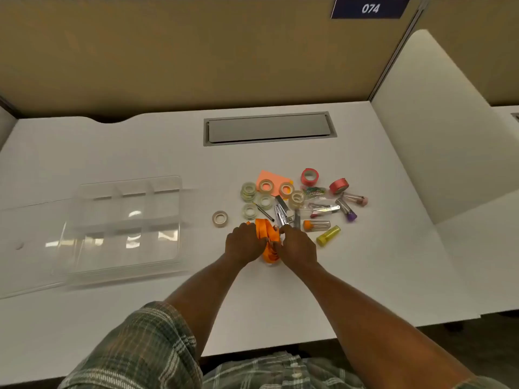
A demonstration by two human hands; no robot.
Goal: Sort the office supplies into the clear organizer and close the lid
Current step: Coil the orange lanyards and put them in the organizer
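Reaching forward with both bare forearms, converging toward the hands; gripping an orange strap (264, 230) with left hand (243, 244) and right hand (298, 245), knuckles up, fingers curled, close together.

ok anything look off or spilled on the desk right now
Nothing looks spilled or broken. One tape roll sits alone, apart from the pile, nearer the clear organizer. Left hand and right hand grip the orange strap.

Surface (280, 299) white. Organizer (123, 256) clear, with pale glare patches. Strap (266, 234) orange. Note (264, 175) salmon-orange. Two tape rolls (309, 176) red-pink; other rolls (248, 190) clear to pale tan. Tube (328, 236) yellow. Purple cap (351, 216), pink cap (364, 201), orange cap (307, 225). Sleeve (140, 346) plaid, grey-green with pale and rust lines. Partition (196, 51) tan. Sign (370, 8) navy, digits white.
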